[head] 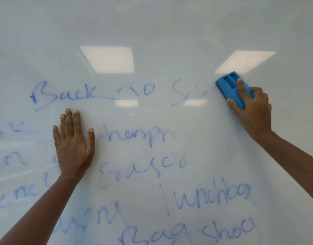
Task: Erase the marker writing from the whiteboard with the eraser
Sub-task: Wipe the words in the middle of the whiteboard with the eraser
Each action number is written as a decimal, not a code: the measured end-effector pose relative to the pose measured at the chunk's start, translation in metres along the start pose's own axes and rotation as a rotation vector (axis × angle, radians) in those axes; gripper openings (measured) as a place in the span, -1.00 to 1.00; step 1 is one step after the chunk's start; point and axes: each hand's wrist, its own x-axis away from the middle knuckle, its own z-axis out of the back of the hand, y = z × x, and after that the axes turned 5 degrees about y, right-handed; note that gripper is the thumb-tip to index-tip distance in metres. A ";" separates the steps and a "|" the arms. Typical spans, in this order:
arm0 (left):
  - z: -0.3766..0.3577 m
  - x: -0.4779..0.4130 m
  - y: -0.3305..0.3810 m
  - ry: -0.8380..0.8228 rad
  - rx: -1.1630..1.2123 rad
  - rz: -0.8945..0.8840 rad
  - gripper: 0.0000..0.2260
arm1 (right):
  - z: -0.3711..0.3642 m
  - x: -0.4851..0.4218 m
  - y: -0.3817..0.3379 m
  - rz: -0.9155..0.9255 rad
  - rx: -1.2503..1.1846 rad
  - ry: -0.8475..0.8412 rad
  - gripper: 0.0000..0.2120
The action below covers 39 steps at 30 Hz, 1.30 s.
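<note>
A glossy whiteboard [152, 29] fills the whole view. Blue marker writing [92, 93] covers its lower half in several lines; the top line reads "Back To S" and breaks off at a wiped patch. My right hand [251, 110] presses a blue eraser [230, 85] flat on the board at the right end of that top line, fingers over its back. My left hand [73, 138] lies flat on the board below "Back", fingers spread, covering part of the second line.
Ceiling light panels reflect as bright patches [108, 59] in the board above the writing. More words run off the left and bottom edges of the view. The upper half of the board carries no writing.
</note>
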 end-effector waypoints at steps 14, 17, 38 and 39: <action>0.002 0.001 0.001 -0.005 -0.002 0.005 -0.39 | 0.003 0.011 -0.068 0.589 -0.019 -0.021 -0.60; 0.002 0.001 0.002 -0.008 -0.009 0.004 -0.39 | -0.006 -0.025 -0.058 0.009 -0.026 -0.073 -0.51; 0.001 0.002 0.000 -0.003 0.014 0.001 -0.41 | -0.020 -0.036 -0.124 -0.125 -0.069 -0.061 -0.47; 0.001 0.002 0.000 -0.001 0.017 -0.001 -0.41 | -0.021 -0.024 -0.142 -0.050 -0.093 -0.074 -0.47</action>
